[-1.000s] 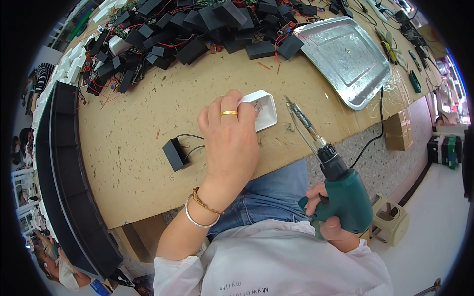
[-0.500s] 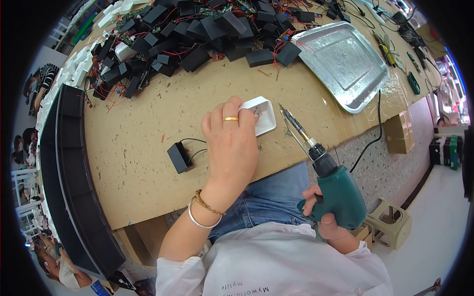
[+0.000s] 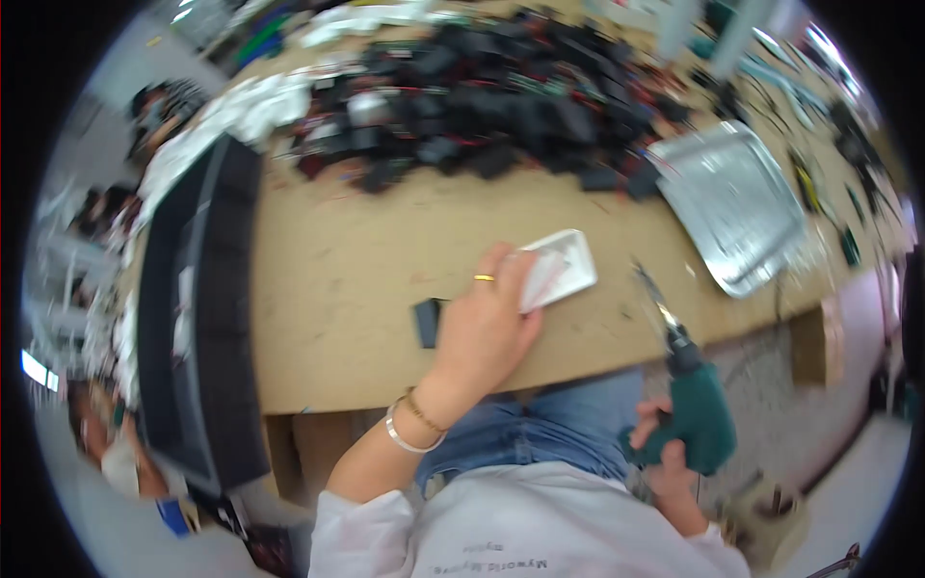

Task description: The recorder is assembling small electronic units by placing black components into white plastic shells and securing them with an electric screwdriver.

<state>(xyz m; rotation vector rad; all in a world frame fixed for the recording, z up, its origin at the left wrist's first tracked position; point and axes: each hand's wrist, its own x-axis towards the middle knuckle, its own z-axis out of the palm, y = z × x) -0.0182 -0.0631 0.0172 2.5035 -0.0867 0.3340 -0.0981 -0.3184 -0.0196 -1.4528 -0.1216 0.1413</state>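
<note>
My left hand (image 3: pixel 485 328) is closed on the near left end of a shallow white plastic case (image 3: pixel 576 252), above the tabletop. The case's hollow side faces up, and something pale pinkish inside it is too blurred to name. Just left of that hand sits a small black box (image 3: pixel 426 324); my hand partly hides it, and its leads barely show. My right hand (image 3: pixel 663 445) grips a dark green power screwdriver (image 3: pixel 701 414) by its handle, beyond the table's front edge. Its long bit points up and left toward the case, with a gap between them.
A heap of black boxes, red wires and circuit boards (image 3: pixel 482 106) spans the far side of the table (image 3: pixel 337 250). At the right lies a metal tray (image 3: pixel 737 207), with hand tools beyond it. A long black bin (image 3: pixel 217 318) stands along the left edge. White parts (image 3: pixel 226 125) lie behind it.
The whole view has shifted and blurred, so the table things appear lower and farther right. More of the white case's inside shows. Both hands keep their holds.
</note>
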